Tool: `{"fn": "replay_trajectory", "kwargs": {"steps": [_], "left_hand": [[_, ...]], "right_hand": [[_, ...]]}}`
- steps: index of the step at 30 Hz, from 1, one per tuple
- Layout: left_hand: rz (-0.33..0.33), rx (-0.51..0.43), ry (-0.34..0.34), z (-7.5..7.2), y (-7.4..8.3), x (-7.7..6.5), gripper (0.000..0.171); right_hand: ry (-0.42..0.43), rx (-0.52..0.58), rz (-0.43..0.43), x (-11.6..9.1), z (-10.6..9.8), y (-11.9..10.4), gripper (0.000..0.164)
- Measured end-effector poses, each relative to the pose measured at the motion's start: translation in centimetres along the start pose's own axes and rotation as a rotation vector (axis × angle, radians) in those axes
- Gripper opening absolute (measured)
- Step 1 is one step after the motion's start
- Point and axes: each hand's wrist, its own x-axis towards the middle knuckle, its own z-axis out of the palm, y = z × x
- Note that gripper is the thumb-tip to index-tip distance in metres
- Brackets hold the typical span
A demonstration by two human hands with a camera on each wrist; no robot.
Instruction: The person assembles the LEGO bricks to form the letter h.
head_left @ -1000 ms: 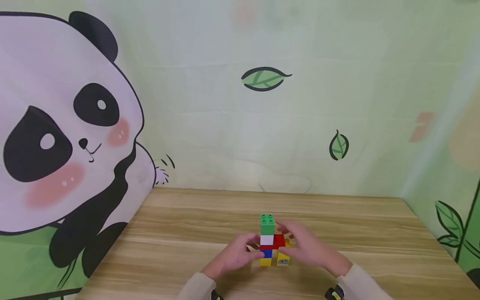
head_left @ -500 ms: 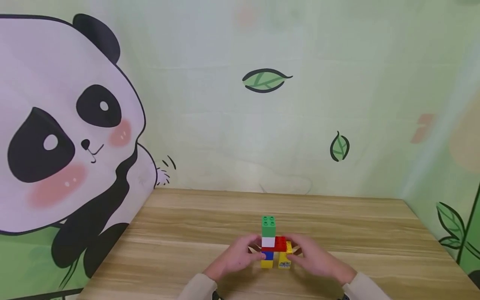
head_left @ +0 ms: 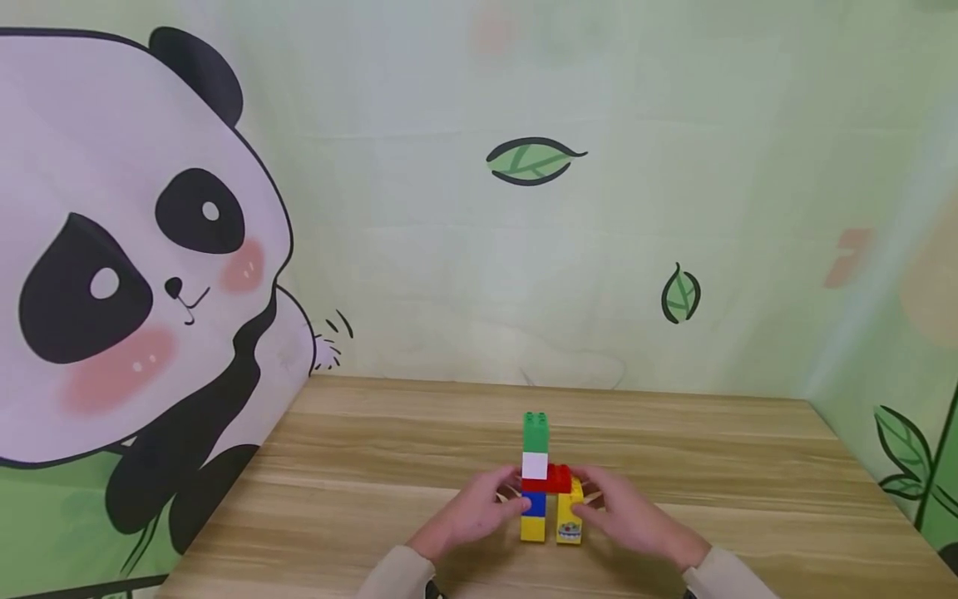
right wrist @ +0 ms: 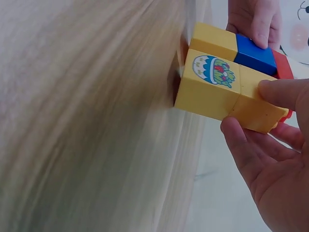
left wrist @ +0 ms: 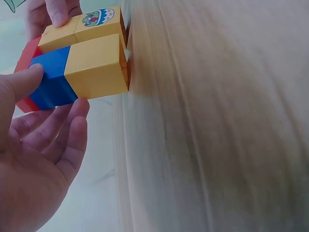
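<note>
Both hands hold a toy building-block structure between them. Its left column has a yellow block [head_left: 533,530] at the bottom, then a blue block [head_left: 534,504]. A red brick [head_left: 555,479] bridges to the right column; above its left end sit a white block [head_left: 535,466] and a green block [head_left: 535,436]. The right column is a yellow block with a printed bowl picture [right wrist: 208,89] and a plain yellow block [right wrist: 256,106]. My left hand [head_left: 477,509] grips the blue block, thumb in front. My right hand [head_left: 634,514] grips the plain yellow block. The structure looks slightly tilted, part of its underside showing.
The structure is over a wood-grain table [head_left: 404,433]. Behind it hangs a pale green cloth backdrop [head_left: 419,274] printed with a large panda [head_left: 150,249] and leaves.
My right hand has come down from beside the white block and red brick to grip the yellow column. The structure has then tipped, its green top rising in view and its base coming nearer.
</note>
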Motion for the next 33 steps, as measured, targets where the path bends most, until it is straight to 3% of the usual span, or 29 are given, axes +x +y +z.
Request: {"fn": "replay_trajectory", "kwargs": {"steps": [3,8,20,25,33], "left_hand": [[-0.038,0.005,0.004,0.0,0.1,0.1,0.041],[-0.048,0.014,0.021,0.3,0.1,0.3,0.048],[-0.089,0.014,0.041,0.8,-0.1,0.8,0.062],[-0.135,0.013,0.029,0.9,-0.1,1.0,0.068],[-0.153,0.009,0.010,1.0,-0.1,1.2,0.069]], "right_hand": [[0.011,0.009,0.027,0.3,0.2,0.1,0.052],[0.036,0.037,0.081,0.7,0.4,0.4,0.057],[0.031,0.066,0.013,1.3,0.4,1.0,0.055],[0.014,0.047,0.033,1.6,0.3,1.2,0.054],[-0.002,0.066,0.060,1.8,0.2,1.3,0.054]]}}
